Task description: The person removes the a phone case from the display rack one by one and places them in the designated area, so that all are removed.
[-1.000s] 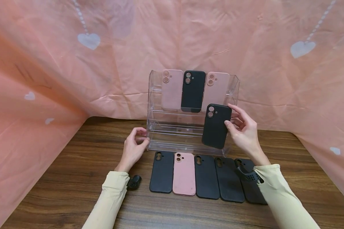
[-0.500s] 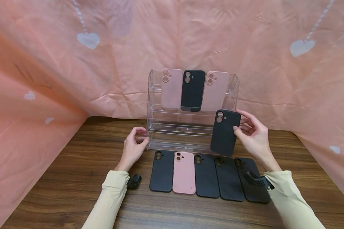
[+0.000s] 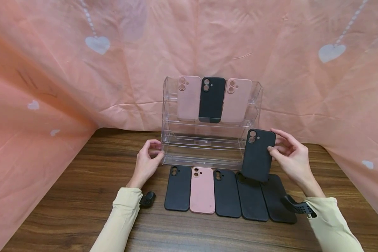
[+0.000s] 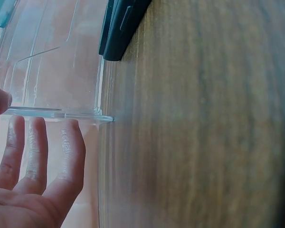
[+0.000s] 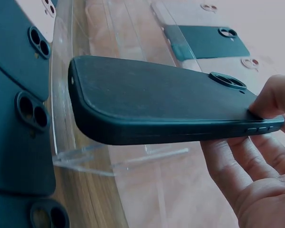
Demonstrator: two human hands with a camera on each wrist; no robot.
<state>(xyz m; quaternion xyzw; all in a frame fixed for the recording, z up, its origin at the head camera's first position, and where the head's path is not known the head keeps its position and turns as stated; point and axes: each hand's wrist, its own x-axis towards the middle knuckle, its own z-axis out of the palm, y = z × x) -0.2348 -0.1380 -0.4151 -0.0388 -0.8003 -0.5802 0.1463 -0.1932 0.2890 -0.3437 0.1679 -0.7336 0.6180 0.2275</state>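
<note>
My right hand (image 3: 291, 157) pinches a black phone case (image 3: 258, 157) by its upper right edge, thumb on the back face and fingers behind. The case is raised and tilted in front of the right end of a clear tiered display stand (image 3: 204, 163). In the right wrist view the held phone case (image 5: 152, 95) shows its lower end and camera cutout. My left hand (image 3: 147, 162) holds the stand's left side panel. In the left wrist view the fingers (image 4: 69, 147) touch one side of that panel, the thumb the other.
On the stand's top tier stand a pink case (image 3: 189, 99), a black case (image 3: 212, 101) and another pink case (image 3: 237, 101). In front, several black cases (image 3: 177, 190) and one pink case (image 3: 202, 192) lie in a row on the wooden table (image 3: 91, 196). Pink cloth (image 3: 138, 63) surrounds the table.
My right hand has moved the black case to the right, down and nearer, from before the stand's middle tiers to above the row's right end. My left hand has stayed in place.
</note>
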